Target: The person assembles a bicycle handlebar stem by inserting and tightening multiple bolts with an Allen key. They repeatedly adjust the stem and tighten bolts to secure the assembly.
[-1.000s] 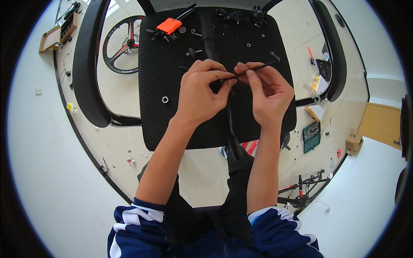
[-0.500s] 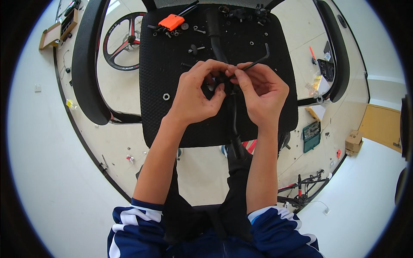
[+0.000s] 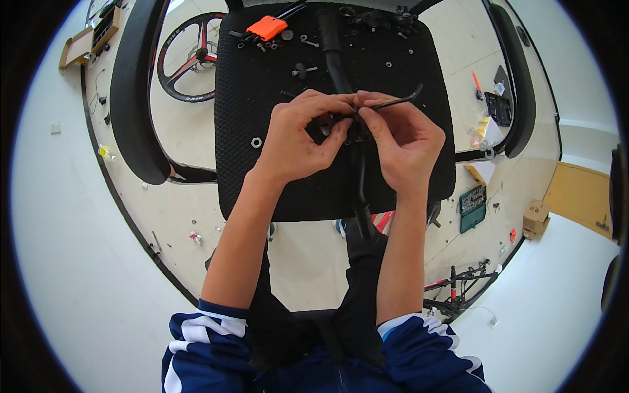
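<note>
A black bicycle handlebar [image 3: 335, 65] lies lengthwise over the chair seat [image 3: 288, 196], its near grip jutting past the front edge. Both hands meet above its middle. My right hand [image 3: 413, 141] is closed on a black hex key [image 3: 397, 101], whose bent end points up to the right. The key's other end disappears between my fingertips. My left hand [image 3: 295, 137] pinches a small dark part beside the bar; fingers hide most of it, so its kind is unclear. A loose hex nut [image 3: 256, 143] rests on the seat left of my left hand.
An orange case [image 3: 267, 27], bolts, nuts and black parts [image 3: 393, 23] lie across the seat's far side. Armrests [image 3: 134, 98] rise on both sides. On the floor are a spoked wheel [image 3: 196, 57], a green tool case [image 3: 472, 209] and a bicycle frame [image 3: 453, 285].
The hex key has turned slightly, its bent end now farther right and lower. My right hand has shifted a little right; my left hand still pinches the dark part.
</note>
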Available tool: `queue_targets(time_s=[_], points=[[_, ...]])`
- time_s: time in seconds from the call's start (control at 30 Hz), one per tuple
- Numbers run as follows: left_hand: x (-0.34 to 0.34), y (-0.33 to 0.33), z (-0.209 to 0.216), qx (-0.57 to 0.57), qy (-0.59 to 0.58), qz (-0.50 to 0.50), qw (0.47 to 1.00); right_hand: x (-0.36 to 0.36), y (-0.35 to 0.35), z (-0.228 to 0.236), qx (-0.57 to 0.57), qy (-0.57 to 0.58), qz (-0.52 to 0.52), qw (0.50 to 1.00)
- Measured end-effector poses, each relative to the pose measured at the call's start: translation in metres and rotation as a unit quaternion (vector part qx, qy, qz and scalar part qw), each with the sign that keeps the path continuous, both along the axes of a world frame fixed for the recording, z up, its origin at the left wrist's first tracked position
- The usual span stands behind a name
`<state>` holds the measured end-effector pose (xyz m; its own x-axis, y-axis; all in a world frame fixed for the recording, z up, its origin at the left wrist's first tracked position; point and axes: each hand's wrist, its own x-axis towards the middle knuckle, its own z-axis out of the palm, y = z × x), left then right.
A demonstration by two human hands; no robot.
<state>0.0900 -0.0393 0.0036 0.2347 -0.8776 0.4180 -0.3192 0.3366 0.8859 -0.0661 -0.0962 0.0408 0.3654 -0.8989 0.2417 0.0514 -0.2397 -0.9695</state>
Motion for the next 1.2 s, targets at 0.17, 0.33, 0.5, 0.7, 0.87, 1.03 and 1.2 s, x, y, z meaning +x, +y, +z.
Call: queue_targets(time_s=[0.17,0.33,0.5,0.7,0.87,1.03,1.2], points=[[-0.001,-0.003,0.000,-0.045,-0.059,0.021,0.997,-0.010,-0.010,-0.004,-0.080,0.035,0.047,0.995],[-0.007,0.000,0.000,0.011,0.036,0.060,0.998,-0.003,-0.004,-0.003,-0.063,0.033,0.024,0.997],[-0.011,0.000,0.001,0.073,0.077,0.064,0.992,0.001,0.006,0.002,0.008,0.016,-0.038,0.999],[-0.009,-0.008,-0.002,-0.049,-0.022,0.023,0.998,-0.004,-0.001,0.000,-0.035,0.028,-0.020,0.999],[-0.005,-0.005,-0.006,-0.036,-0.042,0.050,0.997,0.000,0.000,0.006,0.021,-0.014,0.012,1.000],[-0.010,-0.001,0.004,0.053,0.031,0.061,0.996,-0.003,0.001,0.004,-0.014,0.040,0.008,0.999],[-0.006,-0.003,0.003,0.072,0.027,0.023,0.997,-0.002,0.003,0.007,0.039,0.020,-0.021,0.999]])
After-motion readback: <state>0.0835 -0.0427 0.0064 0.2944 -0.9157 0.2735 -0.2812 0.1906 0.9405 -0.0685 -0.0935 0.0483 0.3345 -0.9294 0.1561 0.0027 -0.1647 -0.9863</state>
